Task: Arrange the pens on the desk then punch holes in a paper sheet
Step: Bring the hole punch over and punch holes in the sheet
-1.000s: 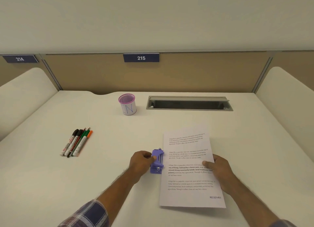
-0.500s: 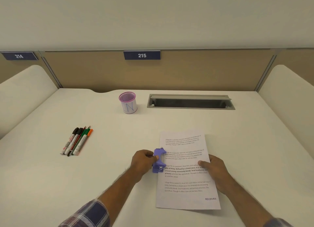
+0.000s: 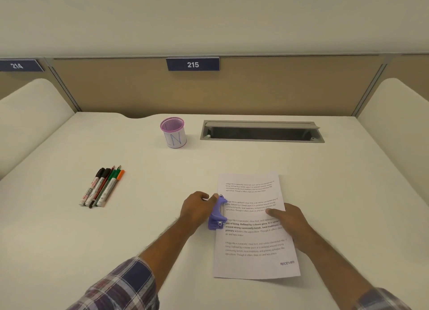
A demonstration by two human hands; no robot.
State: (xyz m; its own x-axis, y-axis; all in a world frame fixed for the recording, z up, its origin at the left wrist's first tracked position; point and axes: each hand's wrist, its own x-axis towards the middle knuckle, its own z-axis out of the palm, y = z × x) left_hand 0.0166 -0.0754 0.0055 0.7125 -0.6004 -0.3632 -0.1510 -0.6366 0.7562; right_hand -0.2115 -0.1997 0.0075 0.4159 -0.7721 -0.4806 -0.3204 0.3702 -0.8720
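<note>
Head view: left hand (image 3: 196, 208) gripping purple hole punch (image 3: 217, 215) at paper sheet (image 3: 253, 226) edge.

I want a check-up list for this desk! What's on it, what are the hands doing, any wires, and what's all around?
Surface: cream white desk top, looks clean.
Job's things: row of marker pens and pencils lying side by side at left; white printed paper sheet lying flat; small purple plastic hole punch at the sheet's left edge.
Clutter: pink mesh pen cup, upright, nothing seen inside.
Hands: left hand holds the punch; right hand lies on the sheet's right edge, fingers pressing it.
Cables: nothing seen; grey cable slot is open.
Surroundings: tan divider panel, blue sign reading 215, white side screens.
</note>
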